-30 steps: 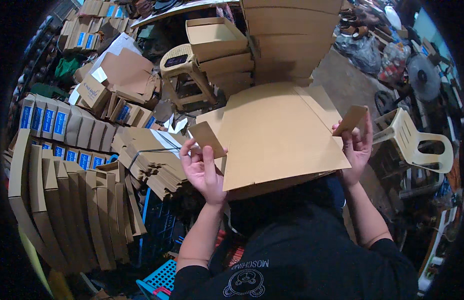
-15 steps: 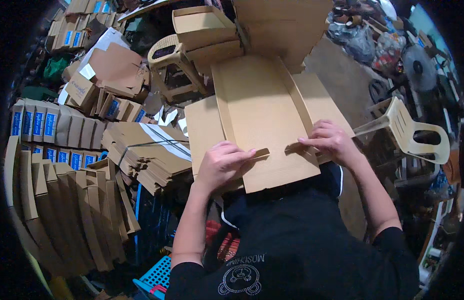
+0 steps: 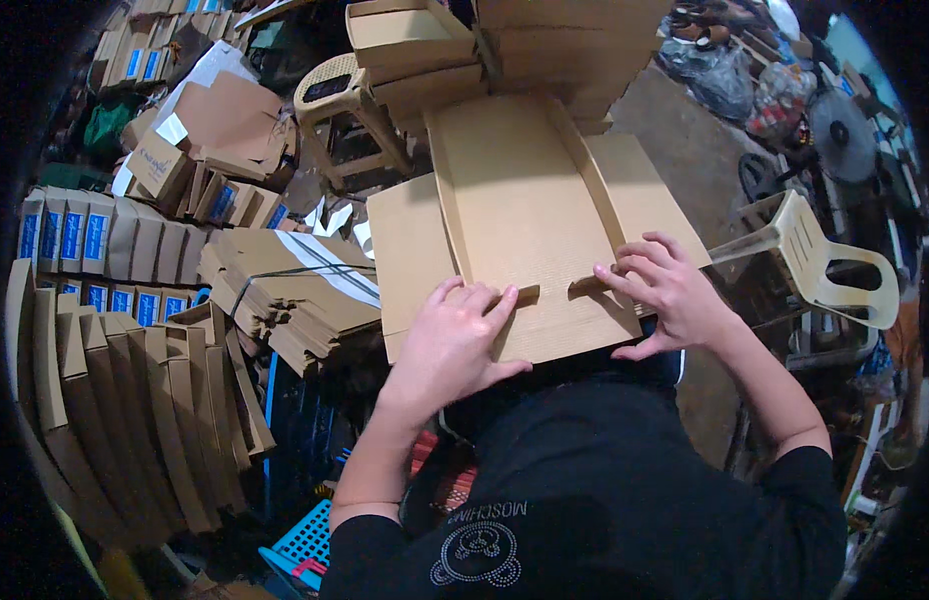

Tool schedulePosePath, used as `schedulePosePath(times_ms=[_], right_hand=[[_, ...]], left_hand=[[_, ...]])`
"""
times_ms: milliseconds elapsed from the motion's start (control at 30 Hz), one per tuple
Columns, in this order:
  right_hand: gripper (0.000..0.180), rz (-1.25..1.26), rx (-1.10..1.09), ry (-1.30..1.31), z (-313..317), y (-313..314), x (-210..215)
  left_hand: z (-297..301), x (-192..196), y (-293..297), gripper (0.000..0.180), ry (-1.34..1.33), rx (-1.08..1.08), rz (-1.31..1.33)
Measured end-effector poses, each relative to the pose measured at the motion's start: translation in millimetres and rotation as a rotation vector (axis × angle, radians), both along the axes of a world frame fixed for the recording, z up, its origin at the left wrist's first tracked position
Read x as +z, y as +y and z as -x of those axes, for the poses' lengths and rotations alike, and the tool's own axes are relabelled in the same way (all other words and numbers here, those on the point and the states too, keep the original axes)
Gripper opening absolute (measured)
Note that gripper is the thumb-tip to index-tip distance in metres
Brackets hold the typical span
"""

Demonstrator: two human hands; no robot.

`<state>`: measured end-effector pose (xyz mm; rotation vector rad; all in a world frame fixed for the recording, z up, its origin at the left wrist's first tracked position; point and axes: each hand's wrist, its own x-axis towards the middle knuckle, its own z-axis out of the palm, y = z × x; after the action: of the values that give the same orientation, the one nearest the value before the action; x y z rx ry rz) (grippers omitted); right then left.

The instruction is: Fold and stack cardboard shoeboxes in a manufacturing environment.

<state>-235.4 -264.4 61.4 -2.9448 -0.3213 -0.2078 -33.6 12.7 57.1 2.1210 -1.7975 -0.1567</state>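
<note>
A partly folded cardboard box (image 3: 525, 200) lies in front of me, its long side walls standing and its side panels spread flat. At its near end two small tabs point inward over a flat front flap (image 3: 570, 335). My left hand (image 3: 455, 340) has its index finger at the left tab (image 3: 527, 295) and its thumb stretched toward the flap's near edge. On the other side, my right hand (image 3: 675, 295) rests its fingertips by the right tab (image 3: 587, 287), with the thumb spread low beside the flap's near right corner. Both hands have their fingers apart.
Stacked cardboard trays (image 3: 410, 40) stand beyond the box. To the left are a tied bundle of flat cardboard (image 3: 315, 275), a row of upright folded pieces (image 3: 135, 420) and a plastic stool (image 3: 345, 110). A cream plastic chair (image 3: 800, 255) stands right, near a fan (image 3: 842, 140).
Both thumbs have come off the tabs and moved down toward the near edge of the front flap. The fingers have spread, and the near flap looks tilted up slightly.
</note>
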Motion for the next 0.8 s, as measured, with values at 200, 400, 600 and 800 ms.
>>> schedulePosePath(times_ms=[200,400,600,800], right_hand=[[0.097,0.037,-0.013,0.024,-2.8,1.7,-6.8],[0.048,-0.147,-0.043,-0.034,-7.2,2.1,-13.1],[0.026,-0.350,-0.130,0.049,-33.8,-5.0,-3.8],[0.023,-0.590,-0.451,0.395,-67.7,-4.8,9.9]], left_hand=[[19.1,-0.3,-1.1,0.102,-0.091,0.072,-0.175],[8.4,-9.7,-2.6,0.048,-0.046,0.063,-0.065],[-15.9,-12.0,-17.6,0.022,0.156,0.093,0.085],[-21.0,-28.2,-40.7,0.016,0.429,0.342,0.090]])
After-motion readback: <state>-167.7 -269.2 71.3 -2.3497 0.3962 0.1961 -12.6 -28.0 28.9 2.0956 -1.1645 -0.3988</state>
